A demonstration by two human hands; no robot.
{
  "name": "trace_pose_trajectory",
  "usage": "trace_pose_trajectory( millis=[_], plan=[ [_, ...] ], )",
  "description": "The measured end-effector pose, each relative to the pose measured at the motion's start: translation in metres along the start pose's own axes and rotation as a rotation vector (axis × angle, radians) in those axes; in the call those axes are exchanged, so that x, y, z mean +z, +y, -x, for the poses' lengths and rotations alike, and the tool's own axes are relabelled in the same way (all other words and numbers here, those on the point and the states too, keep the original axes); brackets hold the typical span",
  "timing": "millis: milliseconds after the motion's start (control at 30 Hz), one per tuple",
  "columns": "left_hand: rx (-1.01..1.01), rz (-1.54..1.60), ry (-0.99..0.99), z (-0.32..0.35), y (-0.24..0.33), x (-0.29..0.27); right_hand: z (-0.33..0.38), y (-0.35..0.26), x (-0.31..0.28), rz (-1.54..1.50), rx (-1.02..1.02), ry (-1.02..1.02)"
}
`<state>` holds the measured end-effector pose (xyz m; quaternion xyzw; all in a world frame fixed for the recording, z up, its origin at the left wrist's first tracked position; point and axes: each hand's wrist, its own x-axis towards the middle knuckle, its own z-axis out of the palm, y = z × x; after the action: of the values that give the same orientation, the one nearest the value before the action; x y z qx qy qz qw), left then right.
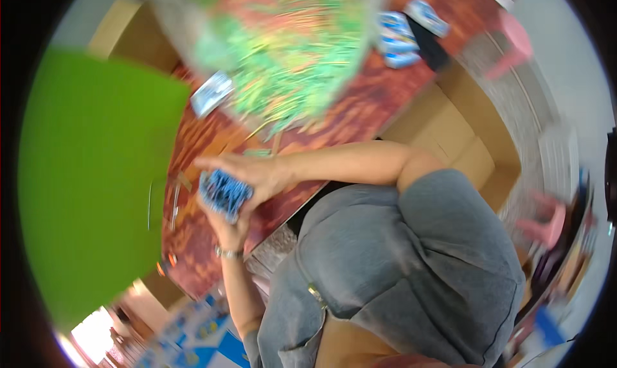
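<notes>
My left hand (226, 225), with a watch on its wrist, and my right hand (252, 173) are closed together on a small blue bundle (222, 192) of thin pieces. I hold it just above the edge of a reddish-brown table (360, 111). My right hand covers the bundle from above and my left hand supports it from below. A big blurred heap of thin green, yellow and orange sticks (289, 47) lies on the table beyond my hands. What the bundle is made of is too blurred to tell.
A large bright green sheet (96, 175) fills the left side. Blue and white packets (398, 40) and another packet (212, 92) lie on the table. An open cardboard box (463, 143) stands at the right, with pink stools (514, 40) (546, 223) further out.
</notes>
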<state>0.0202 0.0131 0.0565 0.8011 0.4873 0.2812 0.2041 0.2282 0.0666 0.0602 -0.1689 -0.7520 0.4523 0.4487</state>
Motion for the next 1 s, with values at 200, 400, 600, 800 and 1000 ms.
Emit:
trace_pose_trajectory(
  millis=[200, 400, 600, 800, 1000],
  plan=[
    [0.371, 0.049, -0.295, -0.071, 0.144, 0.054, 0.127, -0.113, -0.083, 0.225, 0.127, 0.329],
    [0.624, 0.248, -0.558, -0.106, 0.259, 0.149, 0.302, -0.160, -0.107, 0.063, 0.350, 0.963],
    [0.332, 0.409, -0.409, -0.114, 0.230, 0.151, 0.426, -0.047, -0.136, 0.108, 0.603, 1.261],
    [0.048, 0.286, -0.157, -0.098, 0.183, 0.117, 0.426, 0.127, -0.131, 0.232, 0.798, 1.279],
    [-0.218, 0.200, -0.113, -0.061, 0.171, 0.099, 0.394, 0.231, -0.122, 0.404, 0.803, 1.307]
  ],
)
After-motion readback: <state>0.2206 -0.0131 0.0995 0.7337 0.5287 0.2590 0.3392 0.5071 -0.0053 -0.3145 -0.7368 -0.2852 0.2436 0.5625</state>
